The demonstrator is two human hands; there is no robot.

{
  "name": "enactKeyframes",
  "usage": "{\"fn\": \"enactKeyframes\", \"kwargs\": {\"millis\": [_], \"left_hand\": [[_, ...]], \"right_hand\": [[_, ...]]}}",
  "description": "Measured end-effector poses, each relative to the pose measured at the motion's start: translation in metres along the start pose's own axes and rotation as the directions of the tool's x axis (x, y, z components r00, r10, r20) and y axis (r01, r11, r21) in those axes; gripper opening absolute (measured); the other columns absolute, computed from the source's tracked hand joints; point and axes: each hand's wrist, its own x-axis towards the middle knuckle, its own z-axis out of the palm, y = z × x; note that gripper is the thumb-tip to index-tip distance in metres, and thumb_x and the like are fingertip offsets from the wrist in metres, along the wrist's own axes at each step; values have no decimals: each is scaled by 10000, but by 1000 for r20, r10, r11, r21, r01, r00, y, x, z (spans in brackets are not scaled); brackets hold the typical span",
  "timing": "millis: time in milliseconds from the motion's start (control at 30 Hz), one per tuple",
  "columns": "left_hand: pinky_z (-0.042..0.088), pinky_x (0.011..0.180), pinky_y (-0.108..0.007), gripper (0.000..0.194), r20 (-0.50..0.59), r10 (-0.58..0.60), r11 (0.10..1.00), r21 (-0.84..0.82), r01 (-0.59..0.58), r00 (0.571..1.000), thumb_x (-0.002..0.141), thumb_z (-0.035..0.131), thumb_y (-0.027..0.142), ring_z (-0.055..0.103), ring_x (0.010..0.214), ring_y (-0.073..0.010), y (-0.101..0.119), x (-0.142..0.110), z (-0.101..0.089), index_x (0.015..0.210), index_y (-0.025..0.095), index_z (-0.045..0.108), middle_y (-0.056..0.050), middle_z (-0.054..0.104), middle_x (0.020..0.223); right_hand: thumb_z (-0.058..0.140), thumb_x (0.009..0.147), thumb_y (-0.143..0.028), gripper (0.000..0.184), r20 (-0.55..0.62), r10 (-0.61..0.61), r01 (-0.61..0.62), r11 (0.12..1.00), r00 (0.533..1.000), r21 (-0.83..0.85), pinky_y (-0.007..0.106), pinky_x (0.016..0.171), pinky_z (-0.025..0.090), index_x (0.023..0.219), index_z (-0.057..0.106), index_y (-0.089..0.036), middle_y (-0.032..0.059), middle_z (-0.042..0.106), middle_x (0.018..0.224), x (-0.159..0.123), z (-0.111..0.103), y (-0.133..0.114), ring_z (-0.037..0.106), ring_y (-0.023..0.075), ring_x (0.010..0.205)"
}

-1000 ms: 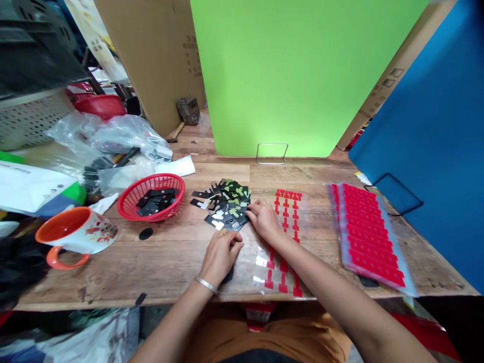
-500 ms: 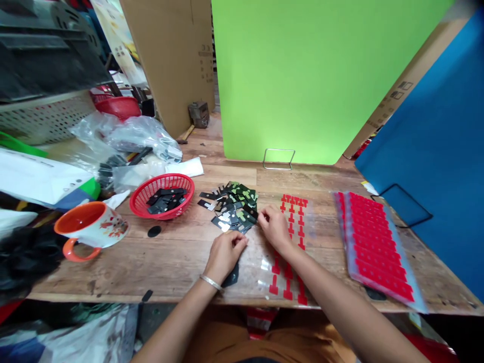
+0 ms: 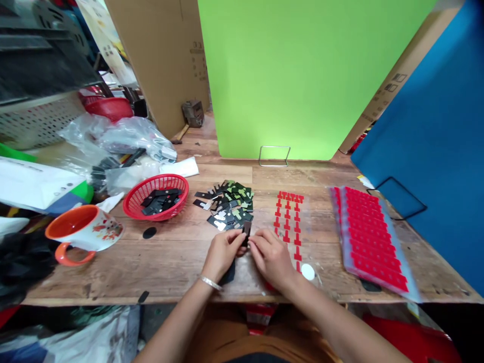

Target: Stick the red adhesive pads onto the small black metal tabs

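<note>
In front of me my left hand (image 3: 222, 253) pinches a small flat black plate (image 3: 247, 229) that stands upright between its thumb and finger. My right hand (image 3: 270, 258) meets it from the other side, fingertips closed at the plate's lower edge, which the fingers partly hide. Just beyond lies a loose pile of similar black slotted plates (image 3: 230, 204), some with silver or greenish faces. Beside my right hand a clear sheet carries rows of red T-shaped stickers (image 3: 287, 217); my hand and forearm cover its near end.
To the left stand a red basket (image 3: 130, 206) with black plates and an orange-and-white mug (image 3: 106, 233). Stacked sheets of red stickers (image 3: 372, 237) lie at the right. A white disc (image 3: 307, 271) lies near my right forearm. Green (image 3: 302, 75) and blue (image 3: 427, 126) panels rise behind.
My right hand has moved from the pile's right edge back toward me, meeting my left hand. A black plate now stands between my fingers. The white disc has come into view.
</note>
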Motion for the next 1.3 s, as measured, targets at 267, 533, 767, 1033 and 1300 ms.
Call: {"fn": "enactKeyframes", "kwargs": {"millis": [267,533,767,1033,1300], "left_hand": [[396,672,-285,280,82,297,399,894,-202,951,875,374,232,561,795,-206,13,-23,2,867,204,652,-74,612,825],[413,725,-294,264,125,243,468,854,-229,962,872,380,251,584,833,-212,8,-10,-4,922,193,633,-80,633,877],[463,708,-324,159,90,131,866,474,-158,987,805,495,325,613,743,-198,8,14,-4,820,181,562,-47,655,785],[533,715,-288,177,162,-127,914,-364,179,979,750,590,125,654,668,-140,35,79,39,920,120,539,-80,687,778],[527,649,-244,62,113,-219,886,-392,246,969,836,529,147,617,626,-103,50,147,83,809,98,556,-44,637,704]], "right_hand": [[448,879,-134,342,170,-105,131,980,980,-149,361,763,451,1214,505,-172,119,569,1020,-7,0,27,475,228,903],[465,866,-136,295,201,-100,97,995,975,28,335,793,435,1150,535,-170,100,589,1003,2,0,32,491,205,926],[460,818,-136,168,-74,548,-549,836,833,11,228,727,423,867,620,-153,46,650,835,66,-16,126,575,142,791],[454,773,-104,212,-93,710,-716,690,698,-108,225,704,403,777,662,-147,96,674,805,95,-7,178,599,171,784],[490,787,-167,188,-57,771,-764,614,635,-201,243,696,415,828,673,-165,108,684,870,101,-8,176,614,191,838]]}}
